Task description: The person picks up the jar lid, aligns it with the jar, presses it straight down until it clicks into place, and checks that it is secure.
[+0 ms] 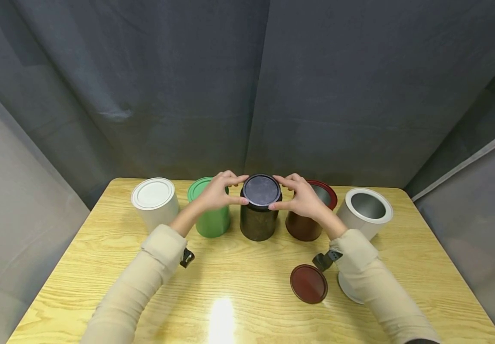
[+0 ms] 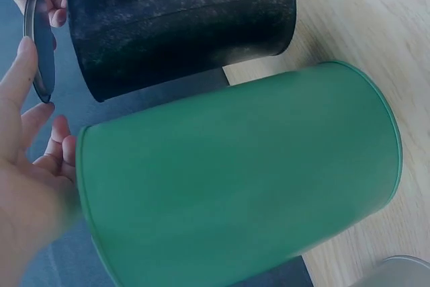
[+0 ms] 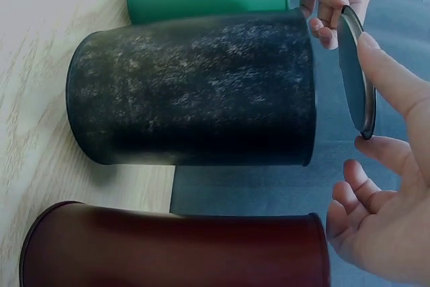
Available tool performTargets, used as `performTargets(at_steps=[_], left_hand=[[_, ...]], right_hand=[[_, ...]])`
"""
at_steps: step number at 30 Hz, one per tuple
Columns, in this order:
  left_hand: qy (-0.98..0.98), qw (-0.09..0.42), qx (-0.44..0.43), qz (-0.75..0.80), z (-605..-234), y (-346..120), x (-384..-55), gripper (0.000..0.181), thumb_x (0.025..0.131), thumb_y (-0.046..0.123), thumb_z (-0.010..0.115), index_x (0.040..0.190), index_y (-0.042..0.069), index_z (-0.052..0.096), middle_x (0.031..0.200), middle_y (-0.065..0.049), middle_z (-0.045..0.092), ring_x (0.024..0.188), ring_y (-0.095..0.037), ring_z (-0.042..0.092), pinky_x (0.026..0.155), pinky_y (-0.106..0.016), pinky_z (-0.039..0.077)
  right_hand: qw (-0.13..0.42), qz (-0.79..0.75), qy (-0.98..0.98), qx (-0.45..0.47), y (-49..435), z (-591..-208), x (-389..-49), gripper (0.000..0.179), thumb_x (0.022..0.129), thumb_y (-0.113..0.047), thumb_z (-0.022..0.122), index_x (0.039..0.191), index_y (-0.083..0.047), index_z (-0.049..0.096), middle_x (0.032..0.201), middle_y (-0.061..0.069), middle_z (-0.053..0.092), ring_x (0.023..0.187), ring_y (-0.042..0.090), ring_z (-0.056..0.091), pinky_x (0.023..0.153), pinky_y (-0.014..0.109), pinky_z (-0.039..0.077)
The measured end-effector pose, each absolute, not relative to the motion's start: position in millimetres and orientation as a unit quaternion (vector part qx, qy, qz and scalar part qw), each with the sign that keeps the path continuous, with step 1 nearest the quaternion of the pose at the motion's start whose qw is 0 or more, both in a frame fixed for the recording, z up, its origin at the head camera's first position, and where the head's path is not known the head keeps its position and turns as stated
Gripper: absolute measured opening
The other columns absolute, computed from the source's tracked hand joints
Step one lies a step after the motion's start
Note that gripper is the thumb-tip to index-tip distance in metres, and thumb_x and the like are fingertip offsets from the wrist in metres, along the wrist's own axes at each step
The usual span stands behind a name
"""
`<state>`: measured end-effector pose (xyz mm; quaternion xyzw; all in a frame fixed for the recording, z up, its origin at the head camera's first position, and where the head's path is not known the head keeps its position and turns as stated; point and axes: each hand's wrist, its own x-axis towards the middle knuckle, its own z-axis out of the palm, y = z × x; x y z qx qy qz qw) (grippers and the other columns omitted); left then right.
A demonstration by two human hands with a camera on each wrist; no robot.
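Observation:
Both hands pinch a round black lid by opposite sides of its edge. My left hand has thumb and fingers on the left edge, and my right hand grips the right edge the same way. Below it a black can stands upright on the table. Seen from the right wrist, the lid is apart from the can's mouth, with a visible gap. The left wrist view shows the same gap beside the black can. A green can stands near my left hand; an open dark red can is partly behind my right hand.
A white can with its lid on stands at the far left of the wooden table. An open white can stands at the right. A dark red lid lies in front; a white lid is partly hidden under my right forearm.

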<state>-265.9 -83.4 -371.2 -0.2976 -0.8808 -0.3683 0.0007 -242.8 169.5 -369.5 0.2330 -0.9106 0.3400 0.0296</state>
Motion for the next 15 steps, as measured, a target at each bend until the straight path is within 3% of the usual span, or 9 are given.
performTargets(at_steps=[5, 15], left_hand=[[-0.887, -0.011, -0.292, -0.356, -373.3, -82.8, -269.1, 0.064, 0.073, 0.028, 0.077, 0.129, 0.011, 0.052, 0.102, -0.008, 0.052, 0.100, -0.027, 0.045, 0.082, -0.037, 0.036], [-0.897, -0.018, -0.294, -0.329, -378.7, -81.7, -274.9, 0.065, 0.072, 0.031, 0.077, 0.128, 0.011, 0.053, 0.105, -0.012, 0.053, 0.099, -0.029, 0.044, 0.081, -0.037, 0.032]], right_hand=[[0.020, 0.336, -0.914, 0.227, 169.3, -373.2, -246.5, 0.079, 0.068, -0.032, 0.080, 0.134, -0.007, 0.046, 0.106, 0.015, 0.047, 0.100, 0.031, 0.044, 0.082, 0.046, 0.037], [0.008, 0.309, -0.925, 0.222, 168.8, -377.0, -250.6, 0.079, 0.068, -0.032, 0.080, 0.134, -0.005, 0.046, 0.107, 0.017, 0.045, 0.096, 0.028, 0.036, 0.080, 0.044, 0.036]])
